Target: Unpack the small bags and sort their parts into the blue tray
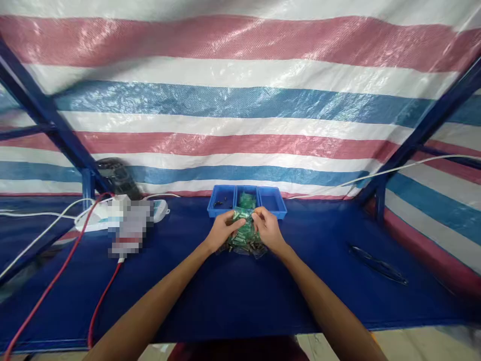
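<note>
Plastic bag (pixel 245 231) of small green pieces sits between a person's two hands at mid-bench, just in front of a blue tray (pixel 278 214) and above a pile of dark parts (pixel 258 249). At left, a red cable (pixel 67 260) crosses the bench (pixel 233 301) toward a white power strip (pixel 93 218), while a second red cord (pixel 102 301) plugs into a pixelated device (pixel 130 228); a forearm snagging that cord could drag the device along. The left hand (pixel 221 234) pinches the bag, thumb on top; the right hand (pixel 269 231) has its fingertips closed on the other side. Should either grip slip, or an uneven pull split the thin plastic, green pieces could tumble among the dark ones below. Knuckles so near the tray, its middle section holding green pieces, could also jolt it. At far right, dark-framed glasses (pixel 378 264) risk a sweep from a stray elbow. No brand, label or writing can be read: the device is masked, and the striped tarp (pixel 240 100) behind shows only bands of red, white and blue.
</note>
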A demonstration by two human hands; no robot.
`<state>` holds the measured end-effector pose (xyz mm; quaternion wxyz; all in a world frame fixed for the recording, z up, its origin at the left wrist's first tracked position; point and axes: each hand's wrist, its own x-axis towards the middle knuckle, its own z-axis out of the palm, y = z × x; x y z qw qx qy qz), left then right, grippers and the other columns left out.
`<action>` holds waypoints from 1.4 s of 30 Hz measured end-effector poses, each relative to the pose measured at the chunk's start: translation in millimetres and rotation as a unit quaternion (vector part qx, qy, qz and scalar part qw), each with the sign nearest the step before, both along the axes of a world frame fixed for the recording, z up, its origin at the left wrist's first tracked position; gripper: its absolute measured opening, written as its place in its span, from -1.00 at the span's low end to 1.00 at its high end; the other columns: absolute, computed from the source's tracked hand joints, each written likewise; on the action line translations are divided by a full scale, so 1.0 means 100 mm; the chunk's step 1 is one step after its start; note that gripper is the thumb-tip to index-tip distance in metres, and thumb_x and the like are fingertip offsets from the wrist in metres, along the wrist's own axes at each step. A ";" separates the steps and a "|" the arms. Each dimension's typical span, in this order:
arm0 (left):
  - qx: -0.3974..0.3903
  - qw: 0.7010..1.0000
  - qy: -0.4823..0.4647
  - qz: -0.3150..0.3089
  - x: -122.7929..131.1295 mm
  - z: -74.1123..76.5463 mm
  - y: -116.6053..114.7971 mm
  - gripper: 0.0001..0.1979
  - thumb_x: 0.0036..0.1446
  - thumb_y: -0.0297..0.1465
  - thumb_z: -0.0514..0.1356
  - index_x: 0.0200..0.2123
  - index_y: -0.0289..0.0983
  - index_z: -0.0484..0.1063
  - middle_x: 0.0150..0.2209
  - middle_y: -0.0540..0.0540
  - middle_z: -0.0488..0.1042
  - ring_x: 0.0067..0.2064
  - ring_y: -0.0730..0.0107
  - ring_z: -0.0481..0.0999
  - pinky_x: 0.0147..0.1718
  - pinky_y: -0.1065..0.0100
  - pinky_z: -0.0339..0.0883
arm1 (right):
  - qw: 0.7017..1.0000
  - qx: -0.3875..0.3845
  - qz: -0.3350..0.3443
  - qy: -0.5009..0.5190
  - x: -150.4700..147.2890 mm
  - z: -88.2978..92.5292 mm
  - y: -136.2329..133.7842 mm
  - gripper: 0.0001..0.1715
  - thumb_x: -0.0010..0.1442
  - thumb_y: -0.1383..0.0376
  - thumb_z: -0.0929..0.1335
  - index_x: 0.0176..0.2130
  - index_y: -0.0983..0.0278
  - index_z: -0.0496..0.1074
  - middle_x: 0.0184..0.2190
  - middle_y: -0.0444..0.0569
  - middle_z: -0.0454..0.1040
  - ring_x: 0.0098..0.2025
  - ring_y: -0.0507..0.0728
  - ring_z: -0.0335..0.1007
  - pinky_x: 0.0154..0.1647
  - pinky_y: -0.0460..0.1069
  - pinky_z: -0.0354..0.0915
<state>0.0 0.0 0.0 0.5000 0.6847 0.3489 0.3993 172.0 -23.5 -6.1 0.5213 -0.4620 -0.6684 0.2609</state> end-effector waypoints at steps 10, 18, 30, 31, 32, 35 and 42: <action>0.011 1.000 0.025 0.013 0.00 -0.02 0.00 -0.67 0.04 -0.21 0.24 -0.52 -0.34 0.28 -0.72 0.11 0.22 -0.67 0.59 0.20 -0.64 0.52 0.10 | 0.999 -0.005 0.047 -0.011 -0.01 0.00 0.00 -0.76 0.23 0.17 0.21 -0.41 0.24 0.23 -0.61 -0.21 0.21 -0.56 0.00 0.16 -0.50 -0.11 0.12; 0.026 0.999 0.036 0.025 0.00 0.01 -0.01 -0.69 0.04 -0.21 0.24 -0.51 -0.36 0.34 -0.71 0.10 0.23 -0.65 0.60 0.21 -0.64 0.54 0.09 | 0.999 0.006 0.030 -0.020 -0.02 0.00 -0.01 -0.74 0.22 0.17 0.24 -0.44 0.26 0.28 -0.62 -0.19 0.23 -0.55 0.00 0.16 -0.50 -0.10 0.14; 0.050 0.999 0.015 0.002 -0.06 0.06 0.00 -0.71 0.10 -0.20 0.19 -0.36 -0.35 0.44 -0.69 0.08 0.24 -0.65 0.57 0.22 -0.65 0.52 0.12 | 0.997 0.018 0.058 -0.039 -0.03 0.03 -0.02 -0.75 0.22 0.15 0.24 -0.37 0.26 0.32 -0.58 -0.15 0.25 -0.52 0.03 0.19 -0.50 -0.10 0.13; 0.049 0.999 0.018 0.006 -0.06 0.06 0.00 -0.70 0.12 -0.19 0.17 -0.39 -0.35 0.44 -0.70 0.07 0.24 -0.65 0.57 0.22 -0.65 0.52 0.11 | 0.997 0.019 0.057 -0.044 -0.03 0.04 -0.02 -0.74 0.22 0.15 0.24 -0.40 0.27 0.31 -0.59 -0.15 0.25 -0.52 0.03 0.19 -0.50 -0.10 0.12; 0.047 0.999 0.023 0.011 -0.06 0.05 -0.01 -0.68 0.13 -0.18 0.16 -0.42 -0.36 0.43 -0.71 0.07 0.23 -0.66 0.57 0.21 -0.65 0.51 0.10 | 0.997 0.021 0.053 -0.048 -0.04 0.05 -0.03 -0.71 0.22 0.15 0.24 -0.44 0.27 0.30 -0.59 -0.15 0.24 -0.52 0.02 0.18 -0.51 -0.10 0.11; 0.041 0.998 0.038 0.030 -0.05 0.01 -0.01 -0.56 0.17 -0.13 0.09 -0.58 -0.36 0.36 -0.73 0.05 0.23 -0.66 0.56 0.21 -0.64 0.50 0.08 | 0.997 0.030 0.040 -0.062 -0.04 0.05 -0.03 -0.63 0.21 0.14 0.26 -0.55 0.27 0.23 -0.63 -0.16 0.20 -0.54 0.01 0.15 -0.51 -0.09 0.08; 0.069 0.995 0.030 0.073 -0.05 0.01 0.00 -0.63 0.17 -0.13 0.08 -0.43 -0.34 0.39 -0.66 0.08 0.23 -0.64 0.55 0.26 -0.62 0.50 0.11 | 0.994 0.042 0.044 -0.089 -0.02 0.00 0.00 -0.63 0.22 0.14 0.24 -0.54 0.28 0.27 -0.62 -0.16 0.21 -0.55 0.01 0.14 -0.50 -0.09 0.06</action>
